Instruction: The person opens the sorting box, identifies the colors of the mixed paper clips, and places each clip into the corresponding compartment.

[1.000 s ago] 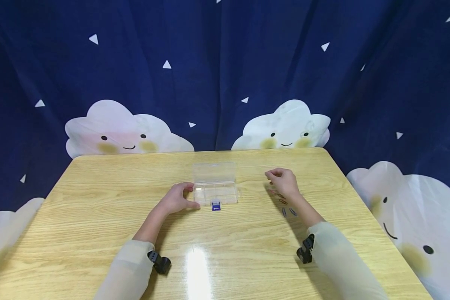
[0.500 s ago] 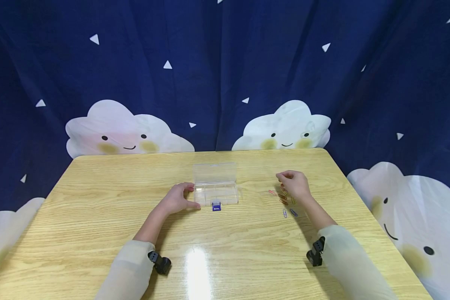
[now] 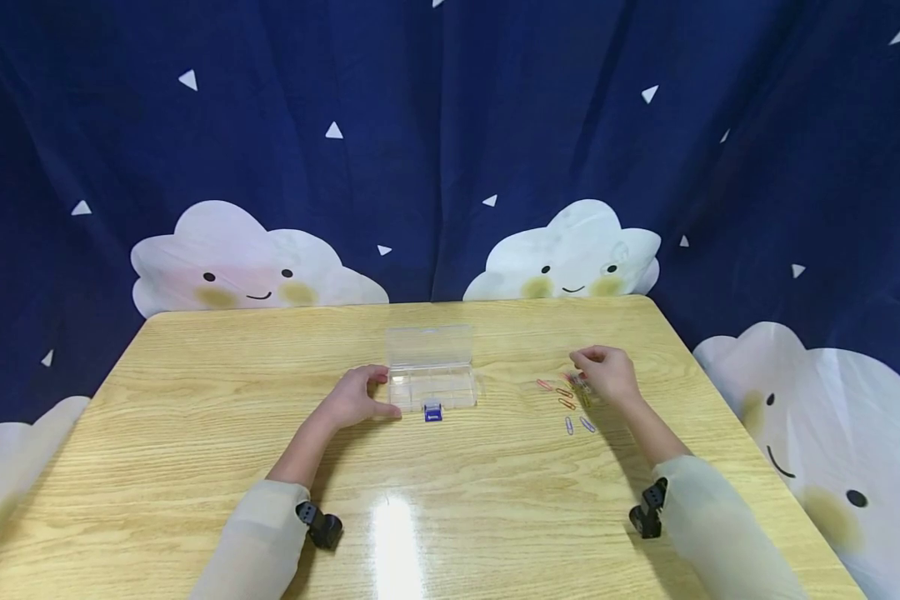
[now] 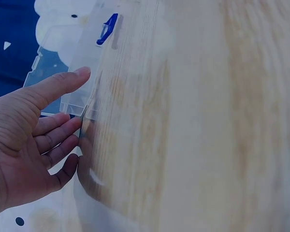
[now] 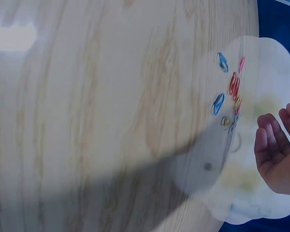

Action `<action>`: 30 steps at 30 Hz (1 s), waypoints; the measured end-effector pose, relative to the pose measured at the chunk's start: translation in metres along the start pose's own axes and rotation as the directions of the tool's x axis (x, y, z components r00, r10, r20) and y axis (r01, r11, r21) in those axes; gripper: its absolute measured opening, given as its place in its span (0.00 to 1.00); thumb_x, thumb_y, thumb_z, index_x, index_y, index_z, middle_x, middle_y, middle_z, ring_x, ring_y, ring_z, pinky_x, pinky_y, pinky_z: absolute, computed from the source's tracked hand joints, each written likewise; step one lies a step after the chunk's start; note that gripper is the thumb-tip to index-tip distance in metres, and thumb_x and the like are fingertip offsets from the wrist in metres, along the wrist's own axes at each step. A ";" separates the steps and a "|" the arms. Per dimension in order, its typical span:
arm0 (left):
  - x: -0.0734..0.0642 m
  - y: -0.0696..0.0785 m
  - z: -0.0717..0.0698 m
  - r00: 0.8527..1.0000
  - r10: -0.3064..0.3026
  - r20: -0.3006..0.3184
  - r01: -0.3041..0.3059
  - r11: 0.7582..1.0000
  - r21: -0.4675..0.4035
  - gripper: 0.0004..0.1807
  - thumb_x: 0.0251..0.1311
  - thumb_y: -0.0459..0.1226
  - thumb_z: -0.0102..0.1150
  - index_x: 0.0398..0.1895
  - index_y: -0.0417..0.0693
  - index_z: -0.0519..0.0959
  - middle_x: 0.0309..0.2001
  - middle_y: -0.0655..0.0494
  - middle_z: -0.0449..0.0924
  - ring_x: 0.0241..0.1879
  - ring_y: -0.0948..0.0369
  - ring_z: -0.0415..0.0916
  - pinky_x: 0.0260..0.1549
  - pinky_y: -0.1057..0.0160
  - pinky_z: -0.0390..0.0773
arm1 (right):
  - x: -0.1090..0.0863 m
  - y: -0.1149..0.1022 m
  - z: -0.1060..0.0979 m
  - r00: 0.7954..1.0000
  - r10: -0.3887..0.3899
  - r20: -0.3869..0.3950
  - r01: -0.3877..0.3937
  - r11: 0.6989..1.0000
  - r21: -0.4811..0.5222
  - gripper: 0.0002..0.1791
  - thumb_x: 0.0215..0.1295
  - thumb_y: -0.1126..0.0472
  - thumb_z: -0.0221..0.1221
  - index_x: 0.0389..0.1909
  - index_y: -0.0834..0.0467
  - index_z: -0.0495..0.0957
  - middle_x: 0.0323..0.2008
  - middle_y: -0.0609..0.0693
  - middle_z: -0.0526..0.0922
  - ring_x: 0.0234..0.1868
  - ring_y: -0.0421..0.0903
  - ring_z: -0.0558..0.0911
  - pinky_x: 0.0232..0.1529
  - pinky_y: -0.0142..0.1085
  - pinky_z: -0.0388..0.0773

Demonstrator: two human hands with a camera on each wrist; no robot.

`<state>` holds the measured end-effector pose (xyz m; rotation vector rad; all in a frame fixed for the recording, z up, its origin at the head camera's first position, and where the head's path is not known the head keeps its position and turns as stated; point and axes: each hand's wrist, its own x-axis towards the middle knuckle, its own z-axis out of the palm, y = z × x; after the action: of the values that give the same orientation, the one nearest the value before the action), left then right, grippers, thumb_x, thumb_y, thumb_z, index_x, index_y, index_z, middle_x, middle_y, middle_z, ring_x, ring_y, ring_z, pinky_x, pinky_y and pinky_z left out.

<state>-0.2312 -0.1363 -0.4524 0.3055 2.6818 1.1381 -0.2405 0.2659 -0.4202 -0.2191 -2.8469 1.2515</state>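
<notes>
In the head view, the clear box (image 3: 453, 386) lies on the wooden table (image 3: 480, 492), its lid (image 3: 429, 346) swung open toward twelve o'clock and its blue latch (image 3: 432, 413) at six. The left hand (image 3: 356, 398) is at the box's nine o'clock end in a wide grip, thumb by the near corner and forefinger by the far one.

Well apart from the box, toward three o'clock, lie the paper clips. Around two orange-red clips (image 3: 567, 404) sit a pink clip (image 3: 544, 385) at ten, a yellow clip (image 3: 586, 400) at three and two blue clips (image 3: 587, 424) at five. The right hand (image 3: 606, 372) hovers at two o'clock from that middle pair, thumb and forefinger narrow, tips together; whether they hold anything cannot be told. Beneath it, more clips are partly covered. A dark blue curtain (image 3: 390, 100) hangs at twelve o'clock beyond the table.
</notes>
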 end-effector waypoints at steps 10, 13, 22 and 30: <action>0.000 0.002 -0.001 1.000 0.002 -0.004 -0.002 1.000 -0.001 0.43 0.42 0.42 0.75 0.62 0.36 0.67 0.55 0.43 0.76 0.60 0.46 0.67 0.63 0.49 0.64 | -0.001 0.015 -0.009 1.000 0.013 -0.008 -0.013 1.000 -0.003 0.21 0.67 0.52 0.53 0.47 0.66 0.78 0.42 0.64 0.83 0.41 0.57 0.83 0.30 0.28 0.76; 0.000 0.002 -0.001 1.000 0.005 -0.005 -0.005 1.000 0.001 0.43 0.42 0.42 0.75 0.62 0.35 0.67 0.55 0.42 0.76 0.60 0.46 0.67 0.63 0.48 0.63 | 0.000 0.020 -0.011 1.000 0.017 -0.010 -0.017 1.000 0.000 0.21 0.67 0.52 0.53 0.48 0.66 0.78 0.42 0.65 0.82 0.41 0.58 0.83 0.30 0.28 0.76; -0.001 0.002 0.000 1.000 0.015 -0.002 -0.015 1.000 -0.014 0.43 0.42 0.41 0.74 0.62 0.34 0.66 0.55 0.41 0.75 0.61 0.45 0.66 0.64 0.48 0.62 | -0.003 0.028 -0.017 1.000 0.016 -0.015 -0.016 0.999 -0.032 0.22 0.67 0.52 0.53 0.48 0.67 0.78 0.40 0.64 0.83 0.39 0.55 0.83 0.31 0.31 0.76; -0.002 0.003 -0.001 1.000 0.004 -0.003 -0.004 1.000 -0.023 0.43 0.42 0.41 0.74 0.62 0.34 0.66 0.56 0.41 0.75 0.61 0.45 0.66 0.64 0.48 0.63 | -0.003 0.033 -0.016 1.000 0.011 -0.007 -0.011 0.997 -0.082 0.18 0.65 0.54 0.56 0.43 0.67 0.80 0.34 0.60 0.85 0.32 0.49 0.83 0.28 0.30 0.73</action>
<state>-0.2293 -0.1354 -0.4494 0.3058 2.6698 1.1706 -0.2321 0.2990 -0.4334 -0.2409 -2.8981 1.1341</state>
